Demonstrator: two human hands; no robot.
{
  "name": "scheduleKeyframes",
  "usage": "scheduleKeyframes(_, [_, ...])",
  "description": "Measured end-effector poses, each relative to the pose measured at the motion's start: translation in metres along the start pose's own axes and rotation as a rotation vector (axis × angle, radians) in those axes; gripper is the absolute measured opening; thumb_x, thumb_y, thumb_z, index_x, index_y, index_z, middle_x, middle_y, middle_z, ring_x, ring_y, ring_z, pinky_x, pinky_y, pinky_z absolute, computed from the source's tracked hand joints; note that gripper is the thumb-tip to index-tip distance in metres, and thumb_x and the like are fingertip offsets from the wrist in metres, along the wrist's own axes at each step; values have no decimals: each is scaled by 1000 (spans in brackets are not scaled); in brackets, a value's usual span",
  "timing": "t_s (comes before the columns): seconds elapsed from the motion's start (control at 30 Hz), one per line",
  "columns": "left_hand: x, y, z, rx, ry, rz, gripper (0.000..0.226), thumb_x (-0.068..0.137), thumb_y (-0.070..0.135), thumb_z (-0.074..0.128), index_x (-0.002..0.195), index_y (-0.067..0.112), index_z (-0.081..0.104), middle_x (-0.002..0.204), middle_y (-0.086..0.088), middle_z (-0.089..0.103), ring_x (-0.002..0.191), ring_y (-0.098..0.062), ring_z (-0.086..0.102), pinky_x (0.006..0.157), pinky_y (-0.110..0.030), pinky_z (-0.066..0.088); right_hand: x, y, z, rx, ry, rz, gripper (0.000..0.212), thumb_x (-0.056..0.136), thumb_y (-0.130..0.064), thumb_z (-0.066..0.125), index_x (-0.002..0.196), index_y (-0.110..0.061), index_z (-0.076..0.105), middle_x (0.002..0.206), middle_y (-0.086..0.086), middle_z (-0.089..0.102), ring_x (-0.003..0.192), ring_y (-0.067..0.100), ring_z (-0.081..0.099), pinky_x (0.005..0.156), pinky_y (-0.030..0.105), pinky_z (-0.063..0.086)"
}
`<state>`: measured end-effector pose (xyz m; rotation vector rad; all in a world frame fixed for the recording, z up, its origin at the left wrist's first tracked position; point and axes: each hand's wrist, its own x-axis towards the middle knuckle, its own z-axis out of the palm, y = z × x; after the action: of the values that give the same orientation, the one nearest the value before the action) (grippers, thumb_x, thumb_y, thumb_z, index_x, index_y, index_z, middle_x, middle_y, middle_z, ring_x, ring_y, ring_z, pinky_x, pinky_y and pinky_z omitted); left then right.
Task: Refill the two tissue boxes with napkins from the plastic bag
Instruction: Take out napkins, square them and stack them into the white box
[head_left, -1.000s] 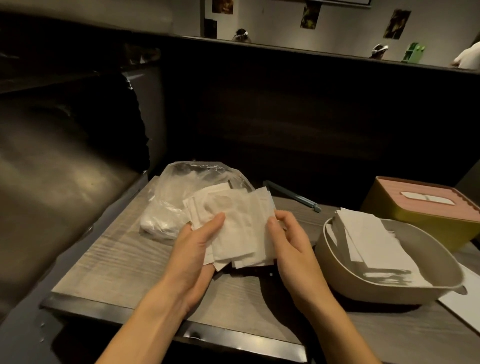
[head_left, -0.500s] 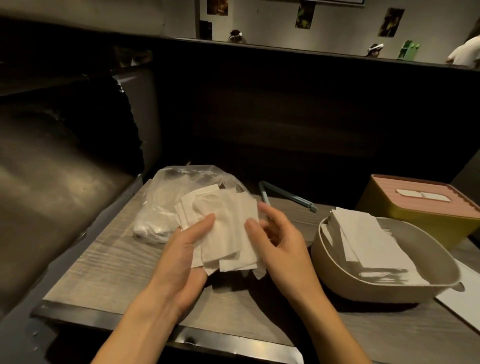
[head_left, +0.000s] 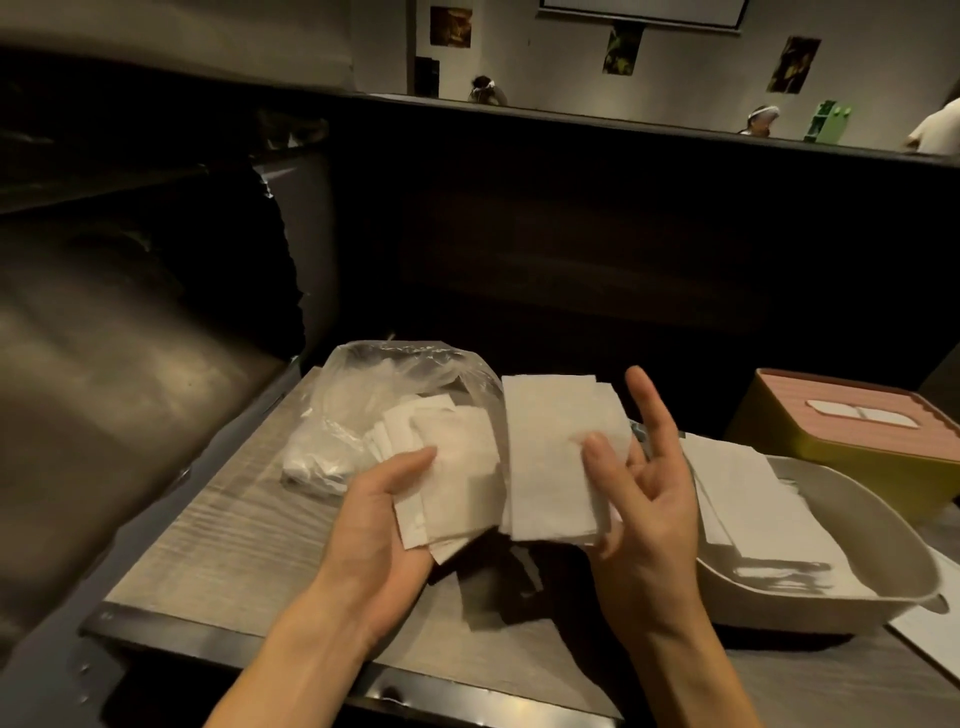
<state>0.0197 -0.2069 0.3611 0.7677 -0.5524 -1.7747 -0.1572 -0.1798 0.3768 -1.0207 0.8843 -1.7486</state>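
My left hand (head_left: 379, 525) holds a fanned bunch of white napkins (head_left: 452, 467) above the table, thumb on top. My right hand (head_left: 644, 493) pinches a second, squarer stack of napkins (head_left: 550, 447) between thumb and fingers, with the index finger sticking up. Behind them lies the clear plastic bag (head_left: 374, 395) with more napkins inside. To the right stands an open beige tissue box (head_left: 852, 597) with napkins (head_left: 748, 499) lying in it. Further back sits a yellow tissue box with a pink lid (head_left: 852, 436), closed, a slot in its top.
The grey wooden table (head_left: 218, 540) has a metal front edge. A dark bench seat (head_left: 104, 389) lies to the left, a dark partition wall (head_left: 597, 249) behind. A white sheet (head_left: 930, 644) lies at the right edge. People are visible far behind the partition.
The single bunch of napkins held by both hands has been split. My right hand has drawn one stack off to the right, and my left hand keeps the rest.
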Motion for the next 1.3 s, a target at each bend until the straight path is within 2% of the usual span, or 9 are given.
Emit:
scheduleKeyframes(0.13, [0, -10, 6, 227, 29, 70, 34, 90, 4, 59, 123, 10, 68, 115, -16, 76, 111, -35, 71, 104, -57, 51, 2, 3, 3, 7, -67, 76, 71, 89, -12, 76, 147, -38, 44, 123, 7, 73, 107, 28, 74, 76, 36, 64])
scheduleKeyframes(0.4, [-6, -7, 13, 65, -143, -8, 52, 107, 43, 36, 133, 9, 65, 128, -20, 70, 120, -36, 67, 102, -52, 50, 1, 25, 4, -456, -36, 29, 60, 91, -21, 78, 135, -50, 48, 104, -9, 69, 95, 11, 72, 78, 29, 62])
scheduleKeyframes(0.53, [-5, -11, 14, 189, -147, 32, 37, 105, 29, 49, 132, 9, 64, 124, -20, 72, 117, -33, 69, 98, -47, 56, -1, 28, 2, -585, -51, -36, 59, 89, -23, 80, 131, -52, 50, 100, -17, 70, 91, 7, 71, 73, 28, 62])
scheduleKeyframes(0.67, [-4, -12, 12, 247, -103, 84, 33, 104, 20, 51, 133, 9, 62, 123, -16, 73, 116, -31, 70, 99, -48, 56, -1, 26, -1, -651, 0, -19, 44, 91, -34, 77, 129, -45, 56, 98, -15, 69, 94, -3, 65, 69, 18, 57])
scheduleKeyframes(0.77, [-3, -12, 11, 277, -75, 106, 34, 103, 19, 54, 134, 8, 61, 123, -16, 73, 116, -31, 70, 100, -48, 55, -2, 26, -3, -668, -47, 35, 20, 92, -40, 74, 111, -39, 68, 96, -18, 74, 90, -2, 70, 68, 29, 62])
scheduleKeyframes(0.9, [-4, -13, 11, 306, -93, 114, 35, 100, 22, 59, 132, 8, 63, 122, -16, 73, 115, -32, 70, 96, -45, 59, -3, 23, -1, -636, -77, -6, 11, 94, -31, 75, 105, -31, 75, 96, -16, 77, 89, 4, 74, 70, 32, 62])
scheduleKeyframes(1.03, [-6, -13, 14, 304, -119, 90, 35, 98, 28, 61, 127, 9, 67, 120, -16, 74, 113, -32, 71, 96, -47, 57, -1, 21, 0, -481, -114, 31, 13, 93, -23, 75, 106, -24, 76, 99, -5, 79, 93, 15, 76, 81, 45, 63])
scheduleKeyframes(1.17, [-8, -13, 14, 290, -95, 67, 34, 96, 30, 63, 125, 15, 67, 115, -15, 76, 106, -31, 74, 84, -47, 63, -1, 26, 2, -522, -151, 79, 22, 90, -27, 79, 111, -28, 72, 100, -9, 77, 92, 12, 74, 78, 41, 64])
scheduleKeyframes(1.3, [-7, -11, 13, 232, -77, 19, 38, 100, 29, 57, 133, 11, 64, 122, -22, 72, 116, -38, 69, 105, -58, 49, -2, 30, -2, -655, -155, 38, 31, 89, -43, 77, 117, -39, 65, 105, -17, 72, 97, 6, 68, 77, 28, 60])
